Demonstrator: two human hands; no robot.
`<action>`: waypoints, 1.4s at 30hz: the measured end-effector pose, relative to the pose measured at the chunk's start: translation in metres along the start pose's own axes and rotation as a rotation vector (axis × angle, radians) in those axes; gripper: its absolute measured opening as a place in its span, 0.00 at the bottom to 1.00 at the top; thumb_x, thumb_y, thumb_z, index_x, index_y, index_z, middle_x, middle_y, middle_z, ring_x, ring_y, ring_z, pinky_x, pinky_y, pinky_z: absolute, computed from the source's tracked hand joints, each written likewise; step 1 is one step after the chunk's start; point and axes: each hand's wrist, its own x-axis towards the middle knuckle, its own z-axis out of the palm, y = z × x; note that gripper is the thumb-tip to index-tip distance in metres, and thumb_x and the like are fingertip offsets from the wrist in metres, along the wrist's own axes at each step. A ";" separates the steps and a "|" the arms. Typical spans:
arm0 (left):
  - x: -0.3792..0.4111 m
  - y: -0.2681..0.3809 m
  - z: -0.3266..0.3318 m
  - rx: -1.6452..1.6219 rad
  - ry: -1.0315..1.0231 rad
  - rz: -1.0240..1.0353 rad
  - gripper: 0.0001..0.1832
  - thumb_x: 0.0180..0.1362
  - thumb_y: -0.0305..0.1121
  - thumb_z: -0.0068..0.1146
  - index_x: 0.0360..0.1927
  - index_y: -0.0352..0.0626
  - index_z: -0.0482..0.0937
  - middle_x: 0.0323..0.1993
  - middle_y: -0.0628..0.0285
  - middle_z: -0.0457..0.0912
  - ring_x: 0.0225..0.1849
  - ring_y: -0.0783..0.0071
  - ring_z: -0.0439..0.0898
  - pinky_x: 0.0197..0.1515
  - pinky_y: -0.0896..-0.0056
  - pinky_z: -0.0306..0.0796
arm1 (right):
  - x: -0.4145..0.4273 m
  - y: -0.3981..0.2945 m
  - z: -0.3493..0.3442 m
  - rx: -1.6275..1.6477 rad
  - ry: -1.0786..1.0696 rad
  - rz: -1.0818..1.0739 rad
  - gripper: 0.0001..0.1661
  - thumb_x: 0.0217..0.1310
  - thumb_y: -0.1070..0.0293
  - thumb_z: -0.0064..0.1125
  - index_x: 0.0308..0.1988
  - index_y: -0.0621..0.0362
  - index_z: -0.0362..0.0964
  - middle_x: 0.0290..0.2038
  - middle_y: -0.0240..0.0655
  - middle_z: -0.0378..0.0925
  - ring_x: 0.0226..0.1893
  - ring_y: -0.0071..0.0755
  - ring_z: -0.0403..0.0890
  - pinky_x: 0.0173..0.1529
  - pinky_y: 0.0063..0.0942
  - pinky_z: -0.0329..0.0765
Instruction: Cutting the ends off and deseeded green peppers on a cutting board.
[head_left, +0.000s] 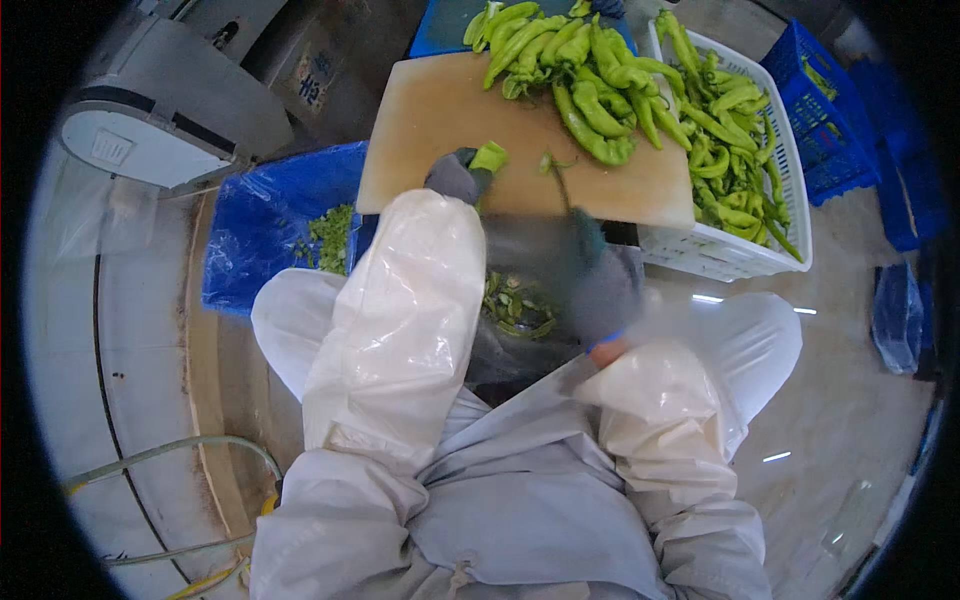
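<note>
My left hand (456, 175), in a grey glove, grips a cut piece of green pepper (490, 156) over the near edge of a worn cutting board (435, 105). My right hand (604, 281), gloved too and blurred by motion, is just below the board's front edge. A thin dark strip (561, 187) runs from near its fingers onto the board; whether the hand holds it is unclear. Beside the strip's far end lies a small green pepper scrap (546, 162). Whole long green peppers (592, 90) are heaped across the board's far right.
Pepper trimmings (517, 304) lie in a dark-lined container between my knees. At left, a blue-lined bin (277, 202) holds chopped green pieces (330, 236). A white crate (787, 172) full of peppers adjoins the board's right side. Blue crates (825, 112) stand farther right; a hose (180, 444) is at lower left.
</note>
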 end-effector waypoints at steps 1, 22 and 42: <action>0.017 -0.007 0.002 -0.318 -0.084 -0.090 0.18 0.53 0.38 0.64 0.47 0.43 0.80 0.41 0.55 0.83 0.41 0.57 0.82 0.46 0.59 0.75 | 0.007 -0.005 -0.019 -0.008 0.021 -0.005 0.24 0.67 0.62 0.48 0.57 0.63 0.67 0.40 0.58 0.78 0.41 0.60 0.79 0.45 0.45 0.75; -0.010 0.043 0.016 0.059 0.316 0.233 0.18 0.58 0.41 0.60 0.48 0.44 0.82 0.45 0.49 0.82 0.49 0.52 0.79 0.54 0.57 0.71 | 0.055 0.062 0.044 0.656 0.031 0.166 0.20 0.66 0.63 0.50 0.54 0.62 0.71 0.55 0.51 0.74 0.52 0.48 0.78 0.55 0.37 0.73; -0.018 0.046 0.029 0.280 0.278 0.116 0.23 0.64 0.55 0.45 0.60 0.67 0.75 0.64 0.57 0.70 0.67 0.48 0.62 0.69 0.38 0.42 | 0.114 0.059 0.139 -0.003 0.287 -0.494 0.09 0.66 0.69 0.51 0.42 0.61 0.75 0.32 0.34 0.78 0.31 0.26 0.78 0.34 0.27 0.75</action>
